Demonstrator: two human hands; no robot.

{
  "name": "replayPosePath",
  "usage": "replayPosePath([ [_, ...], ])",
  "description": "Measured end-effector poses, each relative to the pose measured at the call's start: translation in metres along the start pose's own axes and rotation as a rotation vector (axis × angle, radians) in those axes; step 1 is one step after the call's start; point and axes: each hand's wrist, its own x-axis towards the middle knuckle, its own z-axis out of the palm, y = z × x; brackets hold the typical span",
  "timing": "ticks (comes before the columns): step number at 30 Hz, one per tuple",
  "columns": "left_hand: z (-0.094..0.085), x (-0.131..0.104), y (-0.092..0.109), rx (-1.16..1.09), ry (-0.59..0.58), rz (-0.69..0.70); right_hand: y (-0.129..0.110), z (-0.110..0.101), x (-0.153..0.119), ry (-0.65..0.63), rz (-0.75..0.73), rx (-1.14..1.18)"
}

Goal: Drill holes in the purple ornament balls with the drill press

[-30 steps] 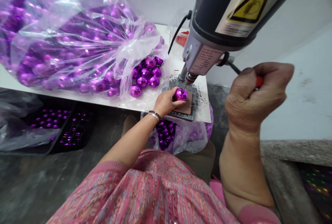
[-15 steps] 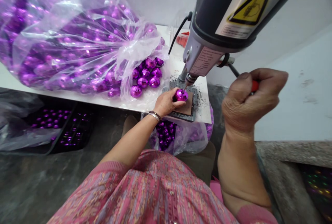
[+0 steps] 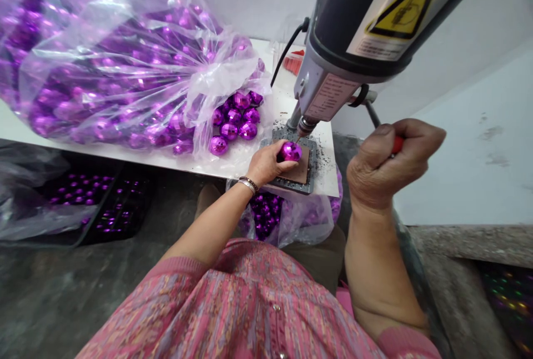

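Head view, items listed near to far. Patterned pink shirt (image 3: 250, 298), at the wearer's front. Right hand (image 3: 387, 162), clenched round the red knob (image 3: 397, 146) of a drill-press lever (image 3: 372, 115). Clear plastic bag (image 3: 310, 220) below the tabletop edge, purple balls inside; whether these are finished pieces cannot be told. Bench drill press (image 3: 350, 26), yellow warning label on its housing, chuck (image 3: 307, 127) pointing down.

Left hand (image 3: 264, 165), bracelets at the wrist, grip closed on one faceted purple ball (image 3: 292, 151), thumb and fingers about its side. Ball placed over a brown board (image 3: 302, 170) on the press base (image 3: 297, 187); the drill bit (image 3: 298, 138) reaches its upper edge in this view. Judged mid-operation on this piece; hole depth, if any, not visible.

Dark chips (image 3: 327, 162) strewn about the base on the white tabletop (image 3: 331, 180), suggesting other pieces already drilled. Loose purple balls (image 3: 229, 131), a small cluster left of the press, at the mouth of a large clear bag (image 3: 104, 70) packed with more: apparently the stock outstanding, a great deal of it. Red pieces (image 3: 293, 62), kind unclear, behind the press.
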Motion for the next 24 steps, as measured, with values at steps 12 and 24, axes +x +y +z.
replayPosePath([
  [12, -0.001, -0.001, 0.002, -0.027, 0.021, -0.007, -0.004, 0.0, -0.004, -0.003, 0.031, 0.023],
  [24, -0.005, -0.01, 0.003, -0.062, 0.083, 0.08, -0.026, -0.002, 0.117, -0.382, 0.529, 0.092],
])
